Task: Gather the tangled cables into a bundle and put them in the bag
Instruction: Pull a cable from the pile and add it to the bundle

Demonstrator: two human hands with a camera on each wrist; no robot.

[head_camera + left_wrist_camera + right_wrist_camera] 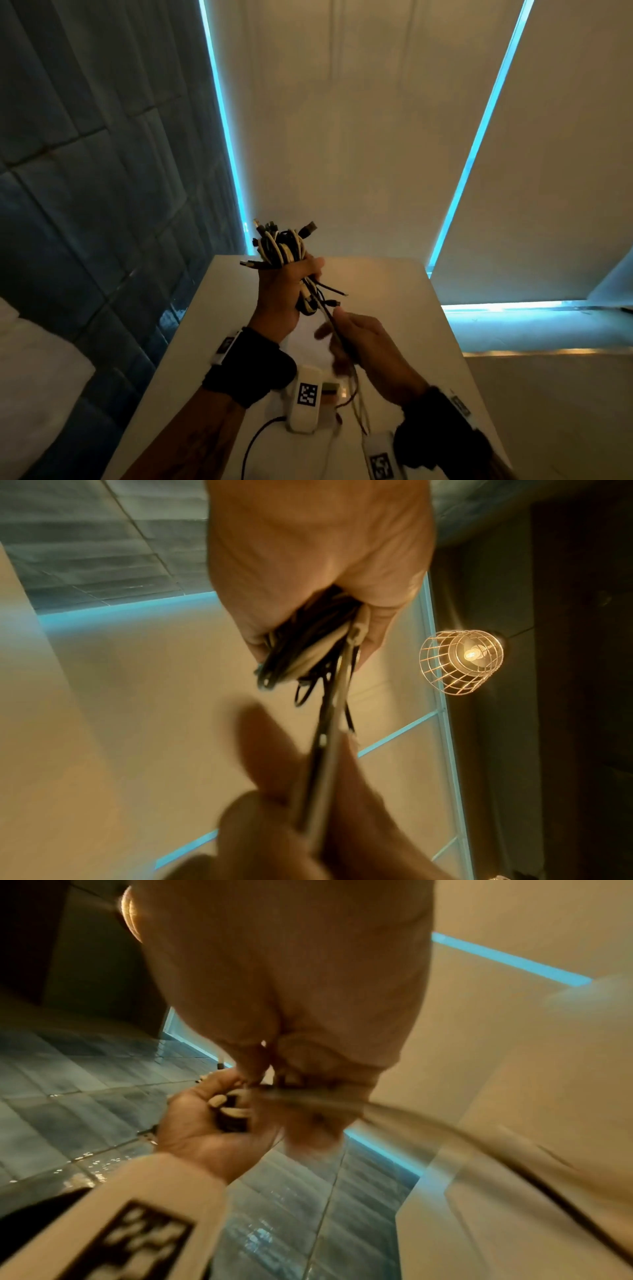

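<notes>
Your left hand (pixel 286 294) holds the cable bundle (pixel 281 248) in a tight grip above the worktop (pixel 394 291), keeping the coils together, while your right hand (pixel 363 346)—just below it—pinches loose strands (pixel 330 317) taut; no bag shows.

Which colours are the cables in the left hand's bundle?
Black and cream-white cables, gripped by the left hand; clearest in the head view.

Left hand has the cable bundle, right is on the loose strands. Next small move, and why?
Probably wrap the loose strands around the bundle gripped in the left hand. The right hand holds them taut below the bundle, their tails trail down toward the table, and no bag is in view yet.
</notes>
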